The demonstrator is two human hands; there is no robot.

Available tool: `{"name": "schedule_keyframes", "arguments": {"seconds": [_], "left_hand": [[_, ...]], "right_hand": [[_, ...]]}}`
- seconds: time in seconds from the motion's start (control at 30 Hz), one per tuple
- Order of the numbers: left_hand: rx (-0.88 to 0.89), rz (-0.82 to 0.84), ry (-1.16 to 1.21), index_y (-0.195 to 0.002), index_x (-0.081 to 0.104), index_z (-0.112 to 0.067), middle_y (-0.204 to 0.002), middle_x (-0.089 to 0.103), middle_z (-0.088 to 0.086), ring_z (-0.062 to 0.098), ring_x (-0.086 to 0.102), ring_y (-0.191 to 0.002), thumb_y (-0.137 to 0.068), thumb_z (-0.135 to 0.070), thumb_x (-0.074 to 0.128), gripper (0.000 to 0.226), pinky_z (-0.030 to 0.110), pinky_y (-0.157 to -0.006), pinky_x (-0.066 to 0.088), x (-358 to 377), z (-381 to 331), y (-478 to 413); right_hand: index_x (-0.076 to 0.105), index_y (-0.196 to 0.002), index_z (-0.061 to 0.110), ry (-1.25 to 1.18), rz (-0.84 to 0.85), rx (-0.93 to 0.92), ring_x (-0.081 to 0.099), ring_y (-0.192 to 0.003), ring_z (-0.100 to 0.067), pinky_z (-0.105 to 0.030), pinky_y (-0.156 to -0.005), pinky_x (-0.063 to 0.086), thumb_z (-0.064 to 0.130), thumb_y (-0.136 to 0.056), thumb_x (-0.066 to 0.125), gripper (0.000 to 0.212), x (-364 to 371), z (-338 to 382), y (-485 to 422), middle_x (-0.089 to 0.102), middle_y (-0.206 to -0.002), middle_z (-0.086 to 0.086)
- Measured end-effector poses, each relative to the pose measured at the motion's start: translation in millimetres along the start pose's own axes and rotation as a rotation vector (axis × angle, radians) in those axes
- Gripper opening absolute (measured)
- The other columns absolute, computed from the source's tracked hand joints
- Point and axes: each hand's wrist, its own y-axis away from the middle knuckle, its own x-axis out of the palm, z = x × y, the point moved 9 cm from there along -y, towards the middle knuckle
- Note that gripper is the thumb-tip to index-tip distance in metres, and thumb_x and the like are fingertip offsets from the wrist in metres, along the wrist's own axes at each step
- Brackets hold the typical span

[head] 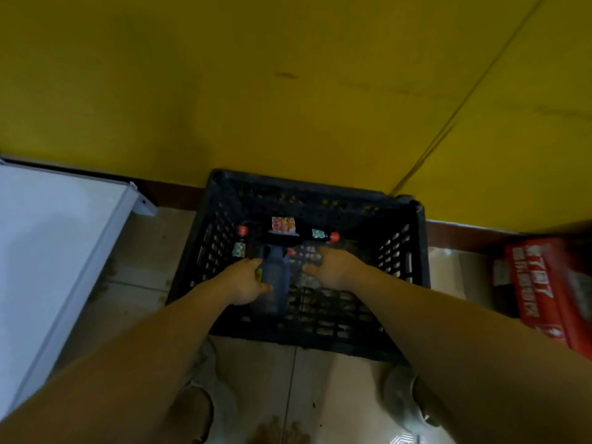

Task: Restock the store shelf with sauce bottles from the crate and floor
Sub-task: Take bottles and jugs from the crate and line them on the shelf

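Shoes (205,398) on pale tile (339,379), nearest the lens. Had both arms down inside the black crate (415,257). Clamped the left hand (245,283) round a bluish-grey bottle (275,293) near the crate's left side; held the right hand (334,267) just beside it, fingers loose, gripping nothing. Spotted further back a red-capped bottle (283,238) lying flat and a second bottle (239,248) by the left side. Backed by yellow wall (288,75).
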Motion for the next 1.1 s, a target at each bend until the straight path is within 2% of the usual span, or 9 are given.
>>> {"name": "schedule_keyframes", "arguments": {"seconds": [0.1,0.2,0.33,0.47,0.53,0.67,0.83,1.0,1.1], "left_hand": [[-0.002,-0.01,0.083,-0.149,0.025,-0.022,-0.152,0.034,0.004,0.029,0.046,-0.128,-0.087,-0.037,0.065,0.076,0.045,-0.103,0.044,1.3,8.1,-29.8],[0.015,-0.087,0.163,-0.149,0.024,-0.014,-0.149,0.035,0.005,0.028,0.041,-0.131,-0.086,-0.025,0.067,0.077,0.036,-0.107,0.039,-12.7,2.1,-57.8],[0.034,-0.23,0.067,-0.153,0.009,-0.02,-0.158,0.014,0.012,0.033,0.024,-0.142,-0.08,-0.033,0.072,0.098,0.04,-0.114,0.029,-38.4,-7.8,-98.9],[0.057,-0.257,-0.087,-0.153,0.008,-0.021,-0.16,-0.003,0.01,0.034,0.015,-0.144,-0.081,-0.028,0.073,0.097,0.039,-0.115,0.024,-41.3,-16.4,-130.0],[0.091,-0.266,-0.089,-0.15,0.017,-0.016,-0.158,0.007,0.013,0.036,0.025,-0.14,-0.077,-0.021,0.076,0.094,0.039,-0.113,0.029,-40.5,-22.1,-140.5],[0.127,-0.334,-0.058,-0.135,0.033,-0.008,-0.137,0.037,0.018,0.037,0.046,-0.12,-0.073,-0.01,0.079,0.078,0.038,-0.095,0.041,-51.0,-30.2,-152.6],[0.113,-0.281,0.029,-0.146,0.035,-0.011,-0.142,0.04,0.014,0.031,0.044,-0.126,-0.075,-0.02,0.08,0.085,0.033,-0.104,0.037,-47.8,-21.1,-148.0],[0.075,-0.247,0.429,-0.139,0.044,-0.006,-0.128,0.056,0.006,0.02,0.054,-0.113,-0.074,-0.01,0.08,0.074,0.025,-0.095,0.041,-36.9,-20.2,-109.9],[0.079,-0.23,0.532,-0.135,0.048,-0.01,-0.123,0.057,0.003,0.017,0.054,-0.106,-0.075,-0.014,0.079,0.068,0.026,-0.091,0.044,-37.7,-30.5,-74.7]], "right_hand": [[0.034,-0.148,0.012,-0.057,-0.025,0.022,0.042,-0.13,-0.032,-0.037,-0.102,0.036,0.038,-0.105,0.035,0.05,6.4,-10.8,-46.9,0.036,-0.151,-0.014],[0.043,-0.14,0.004,-0.141,-0.026,0.048,0.049,-0.121,-0.034,-0.036,-0.095,0.04,0.037,-0.103,0.04,0.049,13.1,-22.3,-83.7,0.048,-0.139,-0.019],[0.041,-0.142,0.011,-0.324,-0.113,0.115,0.054,-0.117,-0.031,-0.03,-0.088,0.042,0.044,-0.098,0.048,0.056,11.3,-43.0,-127.2,0.053,-0.137,-0.014],[0.029,-0.149,0.008,-0.45,-0.159,0.166,0.047,-0.129,-0.032,-0.035,-0.102,0.042,0.043,-0.097,0.05,0.067,13.4,-57.6,-159.3,0.043,-0.147,-0.015],[0.024,-0.151,0.008,-0.477,-0.161,0.19,0.043,-0.133,-0.032,-0.036,-0.106,0.04,0.045,-0.096,0.051,0.071,17.8,-61.7,-171.4,0.039,-0.151,-0.014],[0.027,-0.151,0.01,-0.568,-0.185,0.215,0.045,-0.131,-0.032,-0.034,-0.104,0.042,0.042,-0.096,0.052,0.068,23.5,-66.1,-185.3,0.042,-0.149,-0.013],[0.037,-0.144,0.008,-0.876,-0.255,0.301,0.053,-0.121,-0.034,-0.037,-0.099,0.046,0.04,-0.095,0.055,0.061,29.1,-73.0,-177.3,0.052,-0.139,-0.015],[0.004,-0.154,0.026,-1.183,-0.486,0.433,0.053,-0.119,-0.041,-0.046,-0.1,0.046,0.029,-0.099,0.05,0.072,17.2,-83.6,-128.4,0.049,-0.137,-0.021],[0.001,-0.153,0.037,-1.29,-0.597,0.405,0.053,-0.12,-0.039,-0.052,-0.1,0.046,0.024,-0.1,0.048,0.072,-3.8,-71.6,-89.8,0.048,-0.14,-0.02]]}}
